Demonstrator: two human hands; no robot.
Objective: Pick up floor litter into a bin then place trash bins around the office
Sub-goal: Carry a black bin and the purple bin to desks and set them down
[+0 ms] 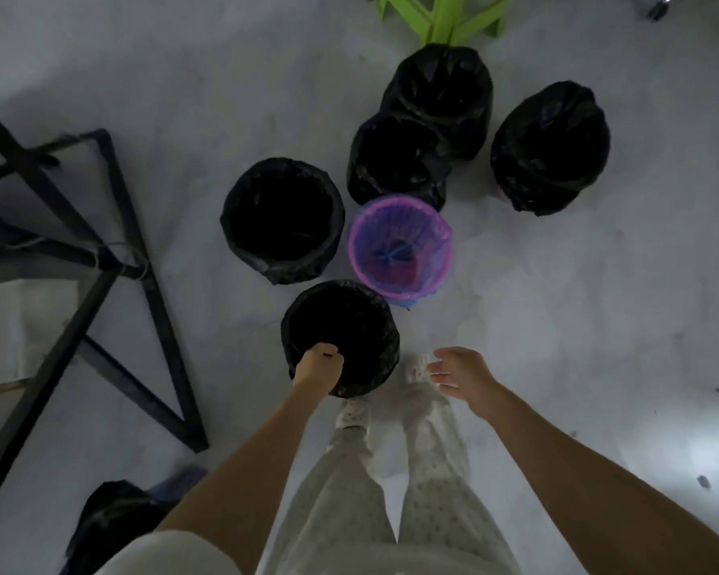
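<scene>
The left hand (317, 364) grips the near rim of a black-lined bin (340, 336) just beside the pink bin (399, 246), right hand (459, 372) open and empty; lifted one-handed, it could tilt and knock that neighbour.

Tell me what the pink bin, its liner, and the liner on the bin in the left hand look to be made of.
Pink bin: probably plastic, smooth glossy rim. Its liner: thin translucent bluish film, pink showing through. Black liner on the held bin: thin opaque plastic film, crinkled with faint sheen.

Green stool (445, 18); black metal frame (113, 226), possibly table legs.
</scene>
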